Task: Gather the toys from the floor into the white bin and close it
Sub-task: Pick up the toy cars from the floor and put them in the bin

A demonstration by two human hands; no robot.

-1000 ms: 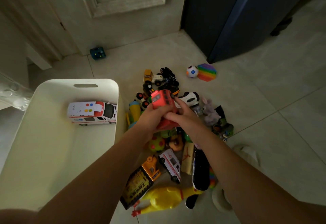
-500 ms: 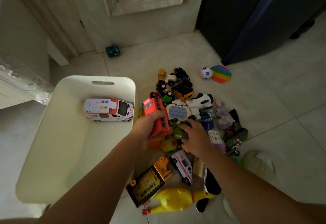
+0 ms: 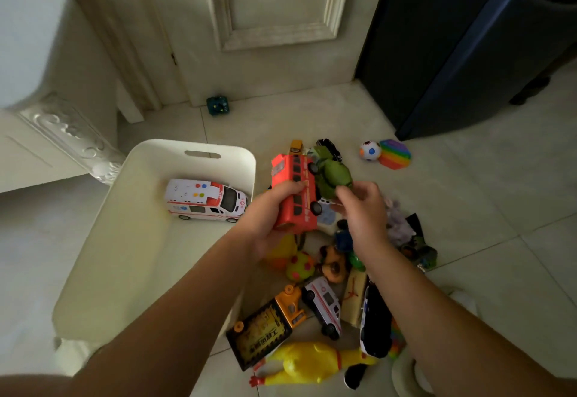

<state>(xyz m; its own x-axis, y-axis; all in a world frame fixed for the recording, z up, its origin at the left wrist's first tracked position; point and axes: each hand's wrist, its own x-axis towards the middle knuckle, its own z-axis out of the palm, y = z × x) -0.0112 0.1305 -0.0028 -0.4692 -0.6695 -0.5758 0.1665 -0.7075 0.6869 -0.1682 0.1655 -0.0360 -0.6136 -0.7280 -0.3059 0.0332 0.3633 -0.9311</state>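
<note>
- A yellow rubber chicken (image 3: 309,365) lies nearest, at 6 o'clock of the toy pile on the tiled floor (image 3: 487,209)
- Left hand (image 3: 268,225) grips a red bus (image 3: 295,192); right hand (image 3: 363,209) pinches a green toy (image 3: 332,173) just beside it
- The white bin (image 3: 131,240), at 9 o'clock of the pile, holds a toy ambulance (image 3: 207,200)
- A spotted ball (image 3: 370,150) sits at 1 o'clock
</note>
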